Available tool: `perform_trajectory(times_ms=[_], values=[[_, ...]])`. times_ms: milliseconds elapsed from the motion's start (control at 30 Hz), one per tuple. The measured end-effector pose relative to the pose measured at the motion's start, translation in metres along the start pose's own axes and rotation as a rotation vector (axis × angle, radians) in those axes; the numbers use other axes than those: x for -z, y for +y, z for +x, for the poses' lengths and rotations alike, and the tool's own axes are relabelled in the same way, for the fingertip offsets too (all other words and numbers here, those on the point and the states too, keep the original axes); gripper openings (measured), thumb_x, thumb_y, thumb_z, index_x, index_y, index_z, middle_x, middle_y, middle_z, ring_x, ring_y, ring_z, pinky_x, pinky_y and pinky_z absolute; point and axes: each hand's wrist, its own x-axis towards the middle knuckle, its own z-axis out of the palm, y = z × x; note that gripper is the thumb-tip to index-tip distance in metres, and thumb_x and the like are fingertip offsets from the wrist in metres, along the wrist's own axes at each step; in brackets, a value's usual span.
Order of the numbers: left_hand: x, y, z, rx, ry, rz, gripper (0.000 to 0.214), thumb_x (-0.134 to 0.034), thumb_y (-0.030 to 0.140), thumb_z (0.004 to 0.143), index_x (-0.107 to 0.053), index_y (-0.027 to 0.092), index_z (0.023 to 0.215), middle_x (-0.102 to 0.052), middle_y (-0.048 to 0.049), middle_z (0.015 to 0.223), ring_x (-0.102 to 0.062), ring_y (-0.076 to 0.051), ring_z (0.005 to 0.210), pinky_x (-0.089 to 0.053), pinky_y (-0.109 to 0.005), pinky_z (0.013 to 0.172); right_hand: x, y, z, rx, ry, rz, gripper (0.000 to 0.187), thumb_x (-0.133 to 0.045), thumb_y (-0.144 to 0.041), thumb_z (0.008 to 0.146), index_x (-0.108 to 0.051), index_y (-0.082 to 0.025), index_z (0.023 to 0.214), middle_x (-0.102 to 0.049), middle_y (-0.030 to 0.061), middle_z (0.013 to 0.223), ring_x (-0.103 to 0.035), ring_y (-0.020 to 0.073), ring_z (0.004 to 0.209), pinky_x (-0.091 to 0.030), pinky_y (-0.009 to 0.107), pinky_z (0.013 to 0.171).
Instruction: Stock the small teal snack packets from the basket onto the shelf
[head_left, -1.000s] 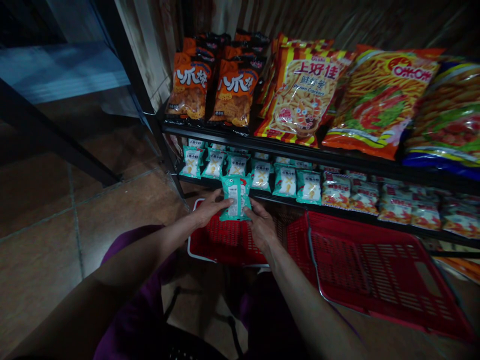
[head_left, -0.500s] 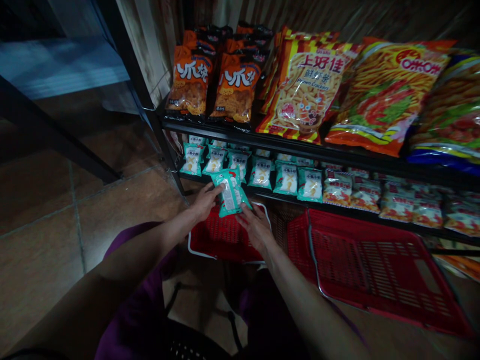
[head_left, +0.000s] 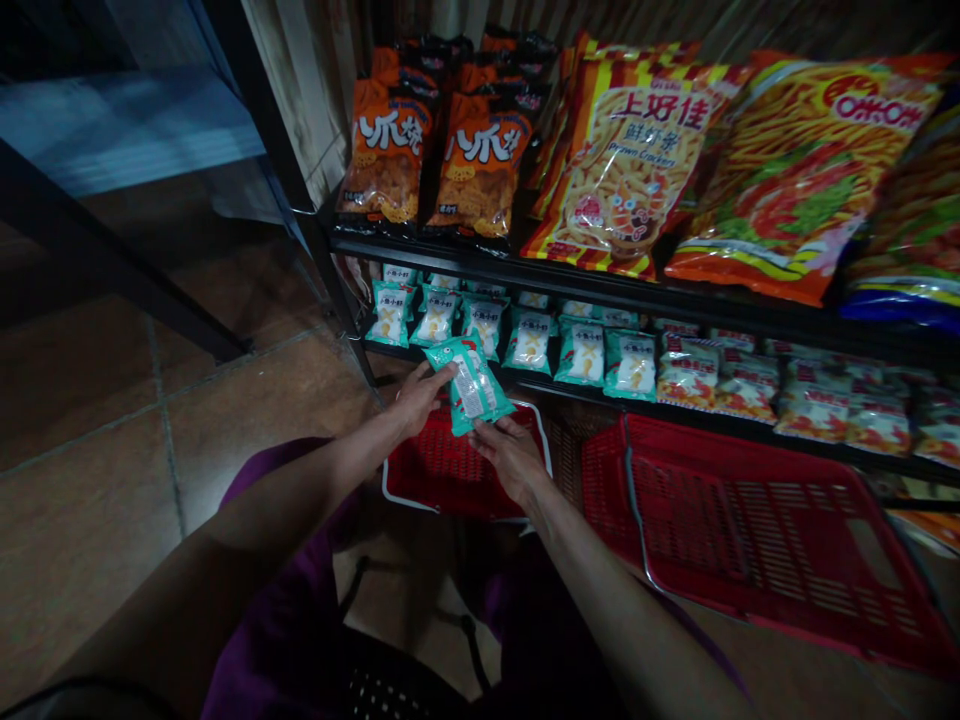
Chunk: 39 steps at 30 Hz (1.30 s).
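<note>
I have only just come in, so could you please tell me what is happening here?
A person's left grip holds a teal snack bag by its left side, while the right grip is at its lower end. The bag appears above a red basket, in front of a lower shelf lined with small snack bags. Bigger bags stand on the upper shelf.

Dim room on my feed.
I see brown floor tiles (head_left: 82, 440), a black shelf rack (head_left: 450, 257), pleated backing (head_left: 296, 100) behind it; at left, a pale-blue panel (head_left: 135, 140) near a slanted dark leg (head_left: 120, 262).
</note>
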Motion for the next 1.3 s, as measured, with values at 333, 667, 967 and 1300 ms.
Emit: perform_trajectory(times_ms=[333,667,967,1300], values=[[-0.002,0.002,0.001,-0.031,0.054,-0.048,0.047,-0.078,0.047,0.059,-0.063,0.024,0.097,-0.068,-0.0012,0.098,-0.061,-0.015,0.080,-0.045,-0.028,0.071,-0.003,0.000,-0.002,-0.019,-0.008,-0.015,0.035,-0.088,-0.031,0.043,-0.067,-0.017,0.068,-0.065,-0.0031,0.063,-0.059,0.0091,0.059,-0.049,0.024,0.060],[0.001,0.013,0.007,-0.013,-0.007,-0.223,0.041,-0.080,0.039,0.057,-0.066,0.016,0.088,-0.070,-0.0045,0.088,-0.061,-0.015,0.074,-0.045,-0.027,0.069,-0.002,0.001,-0.003,-0.031,0.000,-0.062,0.036,-0.087,-0.031,0.042,-0.069,-0.018,0.071,-0.067,-0.0022,0.068,-0.059,0.0093,0.062,-0.049,0.026,0.065],[0.005,0.012,0.010,-0.011,-0.003,-0.264,0.036,-0.079,0.029,0.058,-0.065,0.016,0.089,-0.070,-0.0033,0.087,-0.062,-0.016,0.077,-0.045,-0.029,0.073,0.000,0.008,0.000,-0.031,0.010,-0.086,0.037,-0.085,-0.032,0.045,-0.069,-0.018,0.074,-0.066,-0.0025,0.068,-0.058,0.0090,0.061,-0.048,0.026,0.064],[0.005,0.014,0.009,0.009,-0.038,-0.304,0.037,-0.076,0.031,0.061,-0.064,0.016,0.093,-0.070,-0.0034,0.086,-0.063,-0.016,0.072,-0.047,-0.029,0.071,-0.001,0.004,-0.003,-0.038,-0.017,-0.054,0.036,-0.086,-0.031,0.046,-0.069,-0.018,0.075,-0.068,-0.0026,0.071,-0.059,0.0083,0.061,-0.049,0.025,0.066]])
